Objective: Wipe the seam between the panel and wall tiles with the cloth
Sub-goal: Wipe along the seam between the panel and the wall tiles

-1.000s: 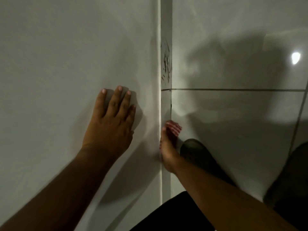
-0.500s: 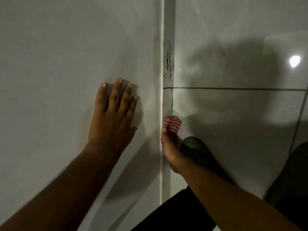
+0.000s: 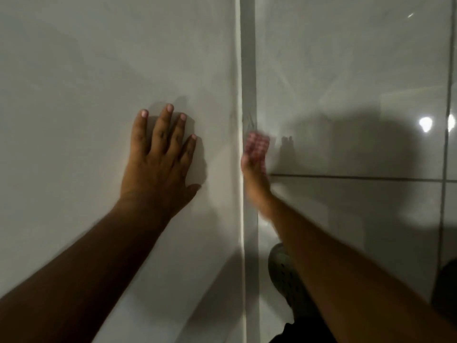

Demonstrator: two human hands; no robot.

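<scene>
Head view gives me two hands and one cloth [image 3: 257, 144]: my left hand [image 3: 158, 164] lies flat, fingers spread, on the panel [image 3: 99, 70] left of the seam [image 3: 243, 82]. My right hand [image 3: 254, 179] pinches the cloth against the seam, higher than a second ago, above the grout line [image 3: 358, 177].

matt smooth panel [image 3: 99, 70], glossy glazed wall tiles [image 3: 346, 70], checked woven cloth [image 3: 257, 144].

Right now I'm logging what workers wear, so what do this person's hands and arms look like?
Both forearms are bare, with no sleeves in view. The left hand shows no glove, ring or watch and has short, pale nails. The right hand is motion-blurred, also ungloved as far as can be seen.
</scene>
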